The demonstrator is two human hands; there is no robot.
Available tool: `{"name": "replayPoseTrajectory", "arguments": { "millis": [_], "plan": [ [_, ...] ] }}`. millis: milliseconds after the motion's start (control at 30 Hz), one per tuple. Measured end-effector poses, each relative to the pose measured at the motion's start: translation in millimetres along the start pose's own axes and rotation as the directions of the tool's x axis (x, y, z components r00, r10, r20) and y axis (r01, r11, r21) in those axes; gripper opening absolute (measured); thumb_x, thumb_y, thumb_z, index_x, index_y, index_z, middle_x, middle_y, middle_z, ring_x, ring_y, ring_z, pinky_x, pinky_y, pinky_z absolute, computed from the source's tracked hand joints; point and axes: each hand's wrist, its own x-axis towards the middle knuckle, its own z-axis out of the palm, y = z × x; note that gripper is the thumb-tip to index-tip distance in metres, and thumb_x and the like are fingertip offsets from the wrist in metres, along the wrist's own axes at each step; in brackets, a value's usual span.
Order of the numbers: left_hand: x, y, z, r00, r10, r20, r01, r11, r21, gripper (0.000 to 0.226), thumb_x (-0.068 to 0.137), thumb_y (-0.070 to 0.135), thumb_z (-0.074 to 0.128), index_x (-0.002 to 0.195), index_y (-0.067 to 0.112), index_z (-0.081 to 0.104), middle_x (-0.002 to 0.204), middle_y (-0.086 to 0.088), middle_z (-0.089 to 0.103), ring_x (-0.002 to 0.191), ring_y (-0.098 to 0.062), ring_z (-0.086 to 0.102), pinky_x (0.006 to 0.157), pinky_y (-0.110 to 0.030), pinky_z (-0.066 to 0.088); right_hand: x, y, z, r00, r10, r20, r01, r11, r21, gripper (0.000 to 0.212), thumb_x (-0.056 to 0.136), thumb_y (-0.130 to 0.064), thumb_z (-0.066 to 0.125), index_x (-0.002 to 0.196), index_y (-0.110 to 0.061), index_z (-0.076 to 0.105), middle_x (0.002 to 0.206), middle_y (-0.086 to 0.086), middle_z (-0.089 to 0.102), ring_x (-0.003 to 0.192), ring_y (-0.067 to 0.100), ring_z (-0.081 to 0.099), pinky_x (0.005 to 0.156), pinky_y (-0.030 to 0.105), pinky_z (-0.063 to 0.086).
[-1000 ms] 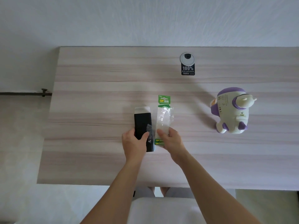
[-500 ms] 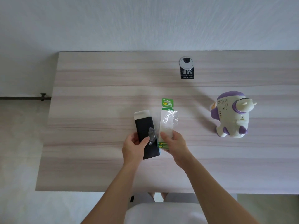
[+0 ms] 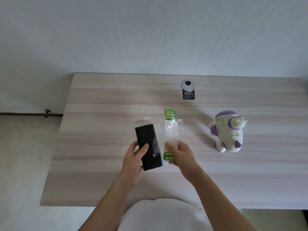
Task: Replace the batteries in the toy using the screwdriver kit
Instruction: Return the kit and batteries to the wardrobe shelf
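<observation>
While the toy [image 3: 228, 132] is standing apart on the table [image 3: 100, 100], left hand [image 3: 133, 161] fingers [image 3: 132, 147] are curling round the screwdriver kit [image 3: 147, 144], right hand [image 3: 182, 155] fingers pinching the battery pack [image 3: 170, 114]; risk: slack, crinkled wrapper [image 3: 174, 129] slipping, batteries [image 3: 168, 156] spilling.

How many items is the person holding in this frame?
2. The left hand grips the black screwdriver kit; the right hand holds the green battery pack by its near end. The toy stands untouched at the right.
</observation>
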Motion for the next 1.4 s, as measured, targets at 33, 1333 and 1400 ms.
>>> {"name": "replayPoseTrajectory", "arguments": {
  "millis": [33,1333,1400],
  "plan": [
    [-4.0,6.6,2.7,1.000,0.017,0.016,-0.017,1.000,-0.010,0.029,0.095,0.013,0.062,0.124,0.016,0.060,0.105,-0.006,0.076,0.087,-0.020,0.076,0.070,-0.043,0.061,-5.6,-6.7,0.8,1.000,-0.014,0.003,0.014,1.000,-0.015,0.018,0.097,-0.026,0.061,0.106,-0.010,0.066,0.088,0.010,0.068,0.076,0.019,0.063,0.063,0.029,0.051],
    [-148.0,15.6,36.8,0.851,0.421,-0.315,-0.476,0.871,-0.120,0.035,0.087,0.037,0.069,0.120,0.028,0.061,0.105,-0.003,0.074,0.095,-0.023,0.073,0.080,-0.043,0.062,-95.3,-61.6,7.3,0.859,-0.434,0.271,0.507,0.794,-0.336,0.030,0.103,-0.036,0.046,0.083,-0.014,0.050,0.071,0.002,0.057,0.055,0.014,0.053,0.042,0.023,0.041],
    [-161.8,2.8,26.8,0.821,0.425,-0.382,-0.502,0.856,-0.125,0.036,0.085,0.038,0.070,0.118,0.028,0.061,0.103,0.000,0.076,0.094,-0.022,0.074,0.082,-0.046,0.062,-98.9,-52.0,14.8,0.841,-0.413,0.351,0.525,0.779,-0.342,0.034,0.103,-0.038,0.046,0.089,-0.008,0.052,0.074,0.008,0.058,0.056,0.015,0.054,0.041,0.024,0.043]
  ]
}}
